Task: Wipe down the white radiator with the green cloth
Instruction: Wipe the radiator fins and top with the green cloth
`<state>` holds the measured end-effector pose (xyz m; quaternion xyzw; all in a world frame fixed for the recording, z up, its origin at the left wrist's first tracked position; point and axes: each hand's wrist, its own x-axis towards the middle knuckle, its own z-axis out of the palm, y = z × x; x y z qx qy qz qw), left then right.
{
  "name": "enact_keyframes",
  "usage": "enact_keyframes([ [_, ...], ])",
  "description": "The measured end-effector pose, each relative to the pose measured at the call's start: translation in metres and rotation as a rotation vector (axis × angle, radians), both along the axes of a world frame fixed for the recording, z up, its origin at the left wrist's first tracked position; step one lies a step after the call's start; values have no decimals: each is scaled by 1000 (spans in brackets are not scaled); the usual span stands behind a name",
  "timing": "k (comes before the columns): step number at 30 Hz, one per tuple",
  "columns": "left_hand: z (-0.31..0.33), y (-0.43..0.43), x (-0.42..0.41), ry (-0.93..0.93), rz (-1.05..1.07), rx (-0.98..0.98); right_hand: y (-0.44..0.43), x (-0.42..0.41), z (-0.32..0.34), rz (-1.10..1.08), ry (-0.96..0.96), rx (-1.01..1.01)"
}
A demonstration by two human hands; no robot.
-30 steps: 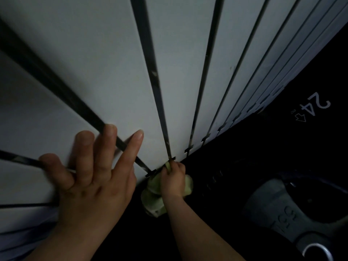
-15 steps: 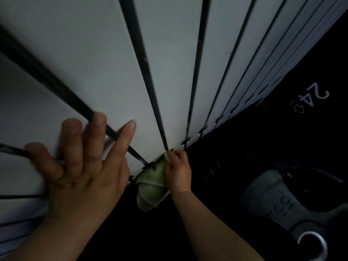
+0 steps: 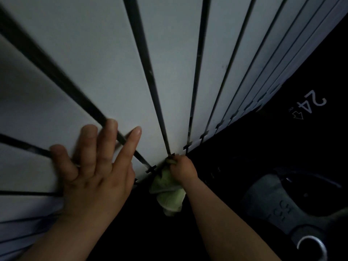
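**White radiator [image 3: 113, 72] with the green cloth at its foot**

Head view: The radiator filled the upper and left parts of the frame. It was seen steeply from above, so its flat vertical panels fanned out from the bottom edge. Dark slots [image 3: 148, 72] ran between the panels, each ending in a small cross-shaped notch at the lower rim. The light was dim and the white paint read as grey.

The left hand [image 3: 98, 178] lay flat against the panels on the left. Its fingers [image 3: 131, 144] were straight and spread wide, reaching across one of the dark slots, and they held nothing.

The right hand [image 3: 183, 169] was low at the radiator's bottom edge, just under the end of the central slot. Its fingers were curled tightly round the green cloth [image 3: 169, 193]. The top of the cloth was bunched against the rim where the slot ended. The rest of it hung crumpled below the hand, between the two forearms and over a dark floor.

To the right, well apart from the hands, a white "24" marking [image 3: 312, 104] with a small arrow stood on a black surface. A grey moulded object [image 3: 273, 200] lay in the lower right corner; it bore raised characters too dim to read. Beside it sat a bright metal ring [image 3: 312, 245].
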<state>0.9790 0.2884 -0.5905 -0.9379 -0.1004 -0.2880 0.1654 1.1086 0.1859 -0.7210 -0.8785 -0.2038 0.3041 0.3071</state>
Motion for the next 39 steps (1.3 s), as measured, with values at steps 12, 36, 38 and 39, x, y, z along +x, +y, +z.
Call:
enact_keyframes([
  [12, 68, -20, -14, -33, -100, -107, -40, -42, 129, -309, -240, 609],
  [36, 231, 40, -33, -507, 19, 196, 35, -74, 417, -200, -782, 513],
  [38, 225, 42, -31, -501, 54, 269, 43, -84, 410, -261, -645, 573],
  [39, 224, 43, -31, -504, 61, 292, 46, -87, 408, -289, -560, 663],
])
